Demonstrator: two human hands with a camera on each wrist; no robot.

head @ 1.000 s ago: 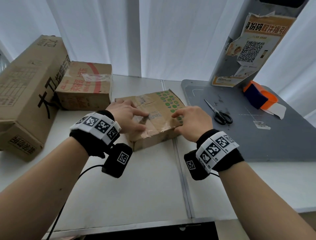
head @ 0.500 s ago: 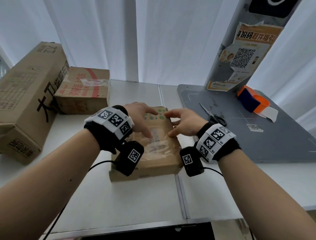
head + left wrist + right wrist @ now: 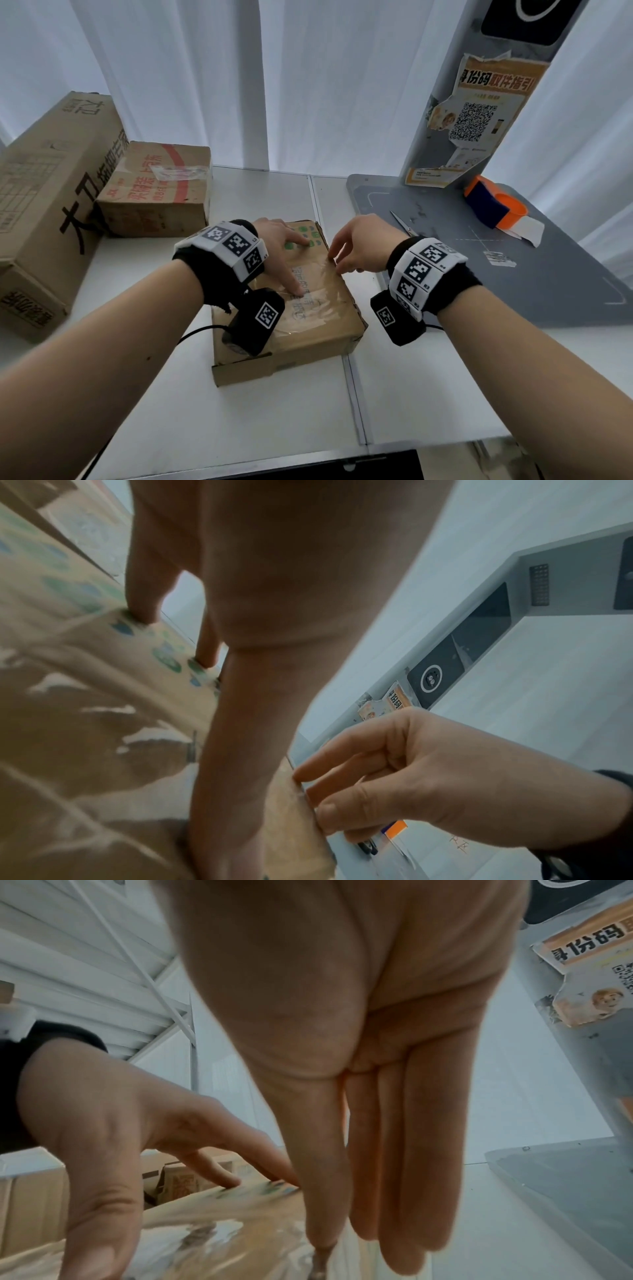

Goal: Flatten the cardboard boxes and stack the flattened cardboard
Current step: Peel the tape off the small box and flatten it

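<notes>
Your left hand [image 3: 279,246] is pressing spread, straight fingers on top of the small taped box [image 3: 308,308], which is lying on the white table [image 3: 274,411] in front of you. Your right hand [image 3: 359,246] is picking at the box's right top edge with extended fingertips, gripping nothing.

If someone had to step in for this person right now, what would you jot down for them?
Left hand: fingers spread, pressing on top of the small taped box.
Right hand: fingertips at the box's right top edge, apparently picking at the tape; grip unclear.
Two other boxes, the long box and the red-printed box, sit far left, still whole.
Scissors lie on the grey mat.
Done: nothing flattened yet.
Left: open, flatten and stack all three.
</notes>
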